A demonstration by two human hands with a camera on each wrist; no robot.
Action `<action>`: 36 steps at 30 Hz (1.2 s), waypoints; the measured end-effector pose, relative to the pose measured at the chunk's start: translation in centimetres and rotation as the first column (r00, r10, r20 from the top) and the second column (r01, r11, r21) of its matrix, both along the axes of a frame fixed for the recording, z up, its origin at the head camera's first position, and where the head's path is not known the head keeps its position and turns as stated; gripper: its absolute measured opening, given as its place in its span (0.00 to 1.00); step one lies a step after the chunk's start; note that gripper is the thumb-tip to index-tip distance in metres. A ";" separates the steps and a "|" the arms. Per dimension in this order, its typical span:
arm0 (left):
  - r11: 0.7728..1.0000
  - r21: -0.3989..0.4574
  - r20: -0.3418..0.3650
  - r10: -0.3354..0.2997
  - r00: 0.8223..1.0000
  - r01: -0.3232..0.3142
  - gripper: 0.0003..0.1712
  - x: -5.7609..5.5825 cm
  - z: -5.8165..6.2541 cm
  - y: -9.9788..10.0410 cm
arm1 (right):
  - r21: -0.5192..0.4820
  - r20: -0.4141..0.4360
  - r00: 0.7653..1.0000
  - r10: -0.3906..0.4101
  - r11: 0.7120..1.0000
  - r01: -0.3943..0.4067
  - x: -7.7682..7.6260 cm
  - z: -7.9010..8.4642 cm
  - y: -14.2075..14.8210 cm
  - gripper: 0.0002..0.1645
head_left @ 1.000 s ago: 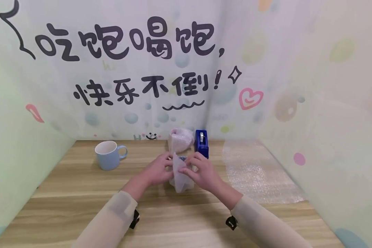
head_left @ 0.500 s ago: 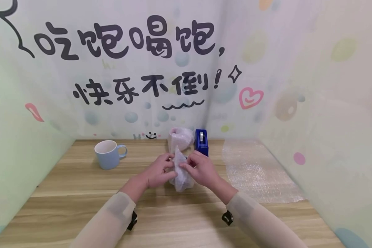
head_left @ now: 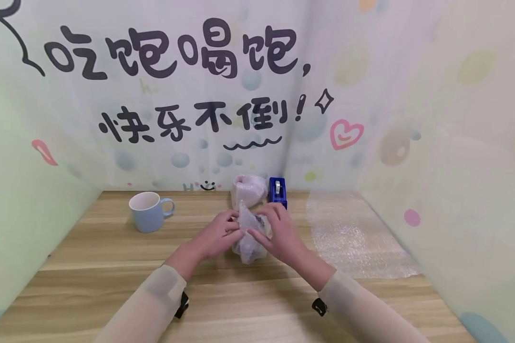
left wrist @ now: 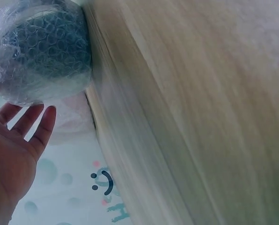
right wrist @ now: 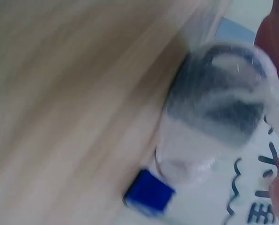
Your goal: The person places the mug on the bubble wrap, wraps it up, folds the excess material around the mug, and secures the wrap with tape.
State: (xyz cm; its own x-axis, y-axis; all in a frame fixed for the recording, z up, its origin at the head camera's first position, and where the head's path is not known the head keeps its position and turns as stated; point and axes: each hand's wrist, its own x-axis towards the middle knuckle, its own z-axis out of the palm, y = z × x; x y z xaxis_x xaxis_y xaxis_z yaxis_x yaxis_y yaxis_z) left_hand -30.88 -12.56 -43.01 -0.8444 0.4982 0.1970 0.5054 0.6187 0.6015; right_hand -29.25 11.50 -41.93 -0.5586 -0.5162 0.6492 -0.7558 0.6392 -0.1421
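Observation:
Between the two hands stands a dark blue, cup-like thing in bubble wrap (head_left: 250,252), with a loose wrap corner rising above it. My left hand (head_left: 214,236) lies at its left side, thumb and fingertips at the wrap. In the left wrist view, that hand's fingers (left wrist: 40,126) are spread and gently bent below the wrapped thing. On the right side, my right hand (head_left: 283,236) has its thumb at the raised wrap and its fingers apart from the thumb. The right wrist view shows a round rim (right wrist: 233,58) through the wrap, with the hand mostly cut off.
Directly behind is a pinkish bubble-wrapped bundle (head_left: 251,188), next to a blue tape dispenser (head_left: 277,190). A light blue mug (head_left: 148,214) stands at the left. To the right, a flat sheet of bubble wrap (head_left: 356,238) lies along the table's side. A printed curtain (head_left: 176,157) hangs behind.
The raised wrap corner has shifted and crumpled inward. My right thumb and fingers came together on it half a second ago and are now apart. My left hand has barely moved.

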 end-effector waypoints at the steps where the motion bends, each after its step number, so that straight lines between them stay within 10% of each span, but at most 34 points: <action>1: 1.000 -0.001 -0.002 0.000 1.000 0.000 0.22 0.0 0.1 0.0 | 0.065 -0.078 0.997 0.010 0.998 -0.005 0.0 0.2 0.3 0.28; 4: 1.000 -0.014 -0.018 0.008 1.000 -0.008 0.26 0.1 0.2 0.2 | 0.262 -0.222 0.974 0.046 0.965 0.014 0.1 0.4 1.1 0.25; 8: 0.998 -0.053 -0.090 0.017 0.996 -0.022 0.28 0.4 0.2 0.5 | 0.388 -0.191 0.981 0.031 0.920 0.046 0.2 0.3 1.5 0.25; 15: 0.997 0.015 -0.063 0.080 0.995 -0.079 0.24 1.0 0.7 0.6 | 0.350 -0.082 0.997 0.012 0.936 0.017 0.2 0.2 1.3 0.23; 23: 0.990 -0.142 -0.335 -0.050 0.941 0.002 0.16 0.8 0.9 0.5 | 0.365 0.126 0.991 -0.049 0.931 -0.001 0.0 0.5 1.1 0.25; 27: 0.992 -0.114 -0.343 -0.090 0.935 0.054 0.11 0.7 1.2 0.8 | 0.346 0.188 0.982 -0.031 0.938 -0.037 -0.3 0.5 1.3 0.24; 36: 0.986 -0.123 -0.278 -0.144 0.950 0.114 0.20 0.8 1.2 0.3 | 0.261 0.488 0.869 -0.084 0.964 -0.054 -1.3 0.6 1.7 0.28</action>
State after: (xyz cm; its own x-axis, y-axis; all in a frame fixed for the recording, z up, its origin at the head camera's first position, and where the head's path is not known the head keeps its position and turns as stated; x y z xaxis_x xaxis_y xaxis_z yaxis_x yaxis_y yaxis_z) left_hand -30.06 -12.22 -41.83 -0.6878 0.6297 0.3610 0.7258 0.5881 0.3570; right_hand -30.51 13.17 -41.38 -0.7772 -0.6149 0.1332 -0.6209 0.7153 -0.3206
